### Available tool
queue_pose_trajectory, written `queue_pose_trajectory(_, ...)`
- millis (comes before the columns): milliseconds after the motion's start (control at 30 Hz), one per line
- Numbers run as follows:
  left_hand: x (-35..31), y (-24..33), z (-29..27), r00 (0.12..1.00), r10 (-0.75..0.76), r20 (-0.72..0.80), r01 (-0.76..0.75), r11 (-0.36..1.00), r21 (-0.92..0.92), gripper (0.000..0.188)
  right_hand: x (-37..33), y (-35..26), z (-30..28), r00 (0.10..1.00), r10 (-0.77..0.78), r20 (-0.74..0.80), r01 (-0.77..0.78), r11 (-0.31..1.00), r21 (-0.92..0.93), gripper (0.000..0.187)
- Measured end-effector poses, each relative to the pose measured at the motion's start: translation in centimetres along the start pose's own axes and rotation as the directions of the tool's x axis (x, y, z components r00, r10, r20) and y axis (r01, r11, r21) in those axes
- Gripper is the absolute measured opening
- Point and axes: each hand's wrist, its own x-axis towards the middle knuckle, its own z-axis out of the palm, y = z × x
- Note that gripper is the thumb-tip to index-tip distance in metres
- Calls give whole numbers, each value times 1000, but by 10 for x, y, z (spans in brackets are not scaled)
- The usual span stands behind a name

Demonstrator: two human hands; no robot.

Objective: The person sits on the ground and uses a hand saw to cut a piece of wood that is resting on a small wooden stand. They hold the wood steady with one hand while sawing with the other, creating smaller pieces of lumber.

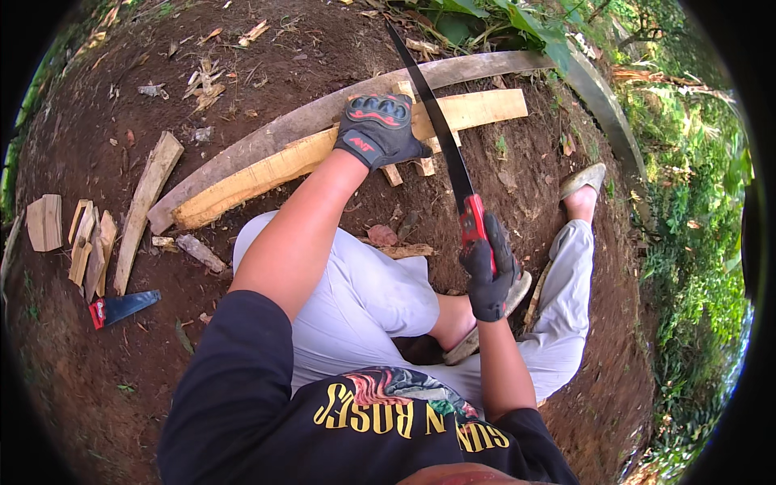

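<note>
A pale plank [279,166] lies across short sticks [425,166] on the dirt [81,380], along the near edge of a weathered board [485,67]. The long saw [441,125] crosses it nearer its right end, handle [472,220] gripped in the gloved right hand [489,271]. The gloved left hand [378,129] clasps the plank's middle. Leftward, a smaller saw [129,307] lies by split wood [83,242].

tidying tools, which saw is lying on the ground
The short saw at left, by the split wood; the long saw is in the right hand.
</note>
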Motion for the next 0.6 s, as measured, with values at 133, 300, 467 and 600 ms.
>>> queue_pose_trajectory(133, 1, 4, -4, 999, -14, 42, 15, 1000, -21, 80, 95, -13, 54, 996, -89, -23, 90, 995, 43, 43)
queue_pose_trajectory(300, -1, 3, -4, 999, -33, 39, 34, 999, -19, 82, 79, -3, 35, 993, 105, 48, -111, 983, 145, 42)
queue_pose_trajectory(467, 0, 3, -6, 998, -38, 42, 39, 999, -22, 81, -49, 39, -39, 989, -144, 4, 142, 969, -202, 43)
queue_pose_trajectory(600, 0, 4, -13, 997, -47, 65, 47, 999, -4, 82, -93, 8, -67, 956, 283, 81, -289, 954, 81, 42)
